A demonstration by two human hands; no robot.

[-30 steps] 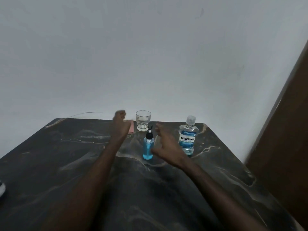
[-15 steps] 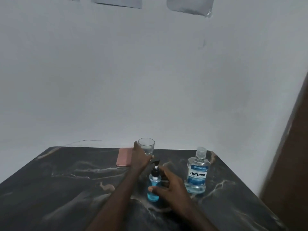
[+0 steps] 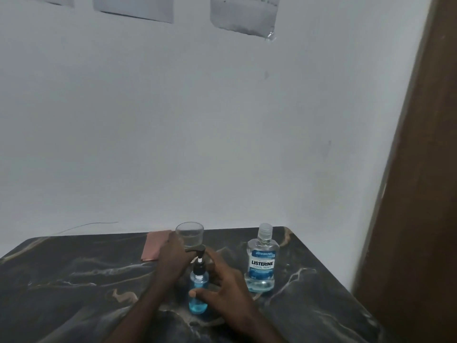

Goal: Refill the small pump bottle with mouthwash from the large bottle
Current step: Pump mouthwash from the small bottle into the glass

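The small pump bottle (image 3: 198, 306), clear with blue liquid and a black pump head, stands upright on the dark marble table (image 3: 74, 280). My right hand (image 3: 227, 285) wraps its body from the right, thumb across the front. My left hand (image 3: 173, 258) reaches in from the left, its fingers at the pump nozzle and against the base of an empty drinking glass (image 3: 191, 235); its grip is hidden. The large mouthwash bottle (image 3: 262, 263), capped and holding a little pale blue liquid, stands untouched to the right.
A pink folded cloth (image 3: 152, 246) lies at the table's back edge, left of the glass. The table butts against a white wall, and a brown wooden panel (image 3: 420, 194) rises at the right. Papers (image 3: 243, 13) hang high on the wall.
The view has tilted upward. My right hand has closed around the small pump bottle. My left hand has moved from the pink cloth to the pump nozzle beside the glass.
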